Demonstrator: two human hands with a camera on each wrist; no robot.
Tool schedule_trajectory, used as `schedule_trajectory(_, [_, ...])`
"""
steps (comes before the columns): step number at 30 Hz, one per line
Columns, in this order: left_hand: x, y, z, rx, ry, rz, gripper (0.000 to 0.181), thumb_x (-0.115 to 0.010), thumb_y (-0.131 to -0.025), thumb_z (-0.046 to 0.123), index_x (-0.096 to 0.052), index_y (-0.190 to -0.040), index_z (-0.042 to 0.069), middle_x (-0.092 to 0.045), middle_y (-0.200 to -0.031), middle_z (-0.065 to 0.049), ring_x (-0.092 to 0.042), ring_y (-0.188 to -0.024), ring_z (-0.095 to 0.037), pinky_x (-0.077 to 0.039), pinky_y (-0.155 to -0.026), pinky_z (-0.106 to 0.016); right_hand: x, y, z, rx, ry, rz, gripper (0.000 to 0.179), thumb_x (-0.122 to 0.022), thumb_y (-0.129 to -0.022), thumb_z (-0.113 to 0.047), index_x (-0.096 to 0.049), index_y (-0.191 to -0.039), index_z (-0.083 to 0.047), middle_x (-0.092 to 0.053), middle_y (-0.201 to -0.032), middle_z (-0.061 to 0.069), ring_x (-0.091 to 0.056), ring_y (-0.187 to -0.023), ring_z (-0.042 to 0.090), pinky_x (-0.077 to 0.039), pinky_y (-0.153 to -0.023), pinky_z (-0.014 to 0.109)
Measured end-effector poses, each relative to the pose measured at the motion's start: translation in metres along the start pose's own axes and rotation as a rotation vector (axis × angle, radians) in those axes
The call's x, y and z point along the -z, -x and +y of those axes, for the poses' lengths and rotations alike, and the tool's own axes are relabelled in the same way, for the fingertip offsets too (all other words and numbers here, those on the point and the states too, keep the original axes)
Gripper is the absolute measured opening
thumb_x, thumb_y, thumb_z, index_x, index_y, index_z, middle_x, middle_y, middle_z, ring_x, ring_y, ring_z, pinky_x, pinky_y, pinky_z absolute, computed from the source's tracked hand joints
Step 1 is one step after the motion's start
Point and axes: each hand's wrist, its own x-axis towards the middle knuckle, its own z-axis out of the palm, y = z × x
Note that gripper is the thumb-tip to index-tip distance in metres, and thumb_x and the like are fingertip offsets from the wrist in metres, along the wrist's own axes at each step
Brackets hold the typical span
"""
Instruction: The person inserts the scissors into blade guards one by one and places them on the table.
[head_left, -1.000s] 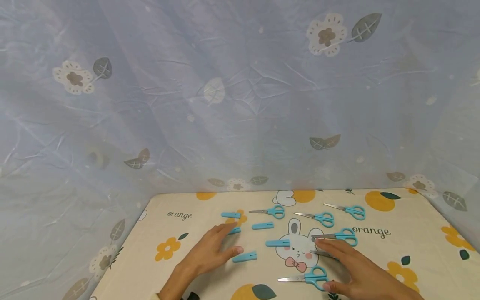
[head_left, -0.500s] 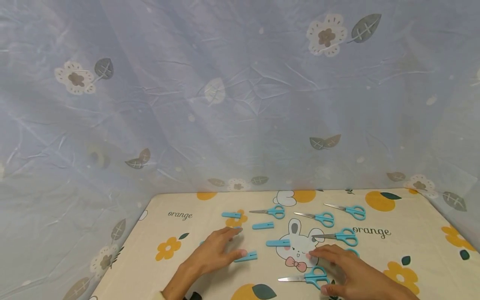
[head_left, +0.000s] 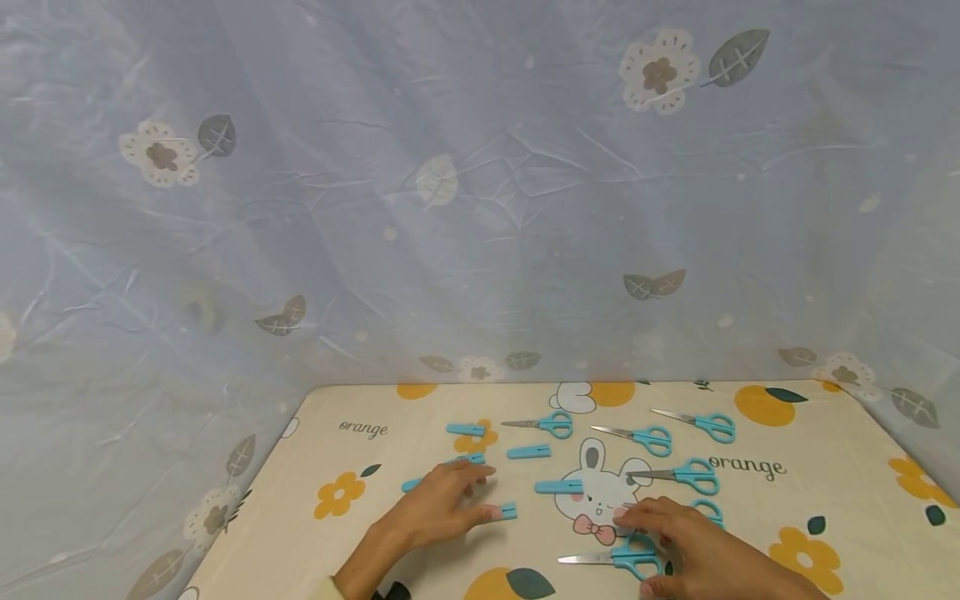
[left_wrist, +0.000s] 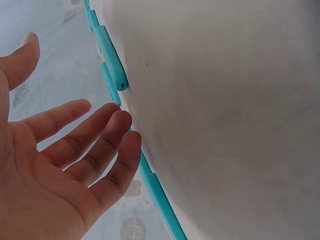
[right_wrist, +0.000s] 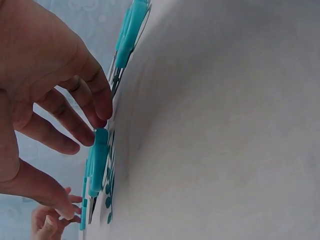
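My left hand (head_left: 442, 504), fingers relaxed and apart, hovers over several light-blue scissor blade caps. One cap (head_left: 508, 511) is partly hidden by its thumb; another cap (head_left: 411, 484) peeks out on the far side. In the left wrist view the palm shows nothing held, with a blue cap (left_wrist: 111, 57) beyond the fingertips. My right hand (head_left: 701, 550) is over the near scissors on the right, loosely bent and holding nothing. Scissors (head_left: 622, 557) with blue handles lie beside its thumb and fingers. The blades of another pair (head_left: 707, 510) are hidden beneath this hand.
More scissors (head_left: 693, 475) lie toward the back right, their blades pointing left. Other caps (head_left: 558, 487) are spread across the middle. The patterned tablecloth (head_left: 277, 500) meets a pale floral curtain (head_left: 480, 250) at the back and sides.
My left hand has shifted slightly right, uncovering a cap on its left. My right hand has drawn slightly nearer, showing blue handles behind it. Scissors and caps lie where they were.
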Motion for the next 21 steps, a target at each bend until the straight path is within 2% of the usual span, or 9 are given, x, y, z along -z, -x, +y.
schedule_trajectory(3, [-0.001, -0.001, 0.0, -0.001, 0.009, -0.007, 0.064, -0.072, -0.1, 0.055, -0.067, -0.144, 0.009, -0.074, -0.122, -0.004, -0.066, -0.102, -0.012, -0.056, -0.088, -0.03, 0.001, -0.001, 0.001, 0.003, -0.031, -0.017, 0.066, -0.086, -0.087, -0.052, -0.066, -0.145, -0.028, -0.061, -0.148, -0.003, -0.055, -0.129, 0.011, -0.051, -0.106, 0.021])
schedule_trajectory(10, [-0.004, -0.006, 0.0, 0.005, 0.028, -0.022, 0.059, -0.077, -0.097, 0.05, -0.071, -0.139, 0.009, -0.075, -0.115, -0.001, -0.062, -0.094, -0.006, -0.054, -0.084, -0.025, 0.002, -0.004, 0.003, 0.039, 0.005, -0.024, 0.059, -0.085, -0.087, -0.054, -0.069, -0.14, -0.033, -0.064, -0.142, -0.004, -0.056, -0.123, 0.009, -0.055, -0.098, 0.024])
schedule_trajectory(15, [-0.006, -0.01, -0.001, -0.013, 0.044, -0.029, 0.054, -0.079, -0.097, 0.047, -0.074, -0.133, 0.008, -0.076, -0.111, -0.001, -0.062, -0.092, -0.005, -0.054, -0.082, -0.023, 0.002, -0.004, 0.004, 0.065, -0.011, -0.03, 0.053, -0.088, -0.086, -0.047, -0.072, -0.134, -0.034, -0.066, -0.136, -0.006, -0.053, -0.116, 0.003, -0.054, -0.096, 0.022])
schedule_trajectory(21, [-0.008, -0.012, 0.0, -0.024, 0.024, -0.036, 0.044, -0.08, -0.097, 0.044, -0.078, -0.124, 0.01, -0.075, -0.104, 0.002, -0.059, -0.087, -0.002, -0.053, -0.079, -0.021, 0.002, -0.007, 0.004, 0.039, -0.042, -0.057, 0.048, -0.091, -0.085, -0.038, -0.073, -0.13, -0.036, -0.065, -0.133, -0.008, -0.053, -0.113, 0.0, -0.055, -0.095, 0.02])
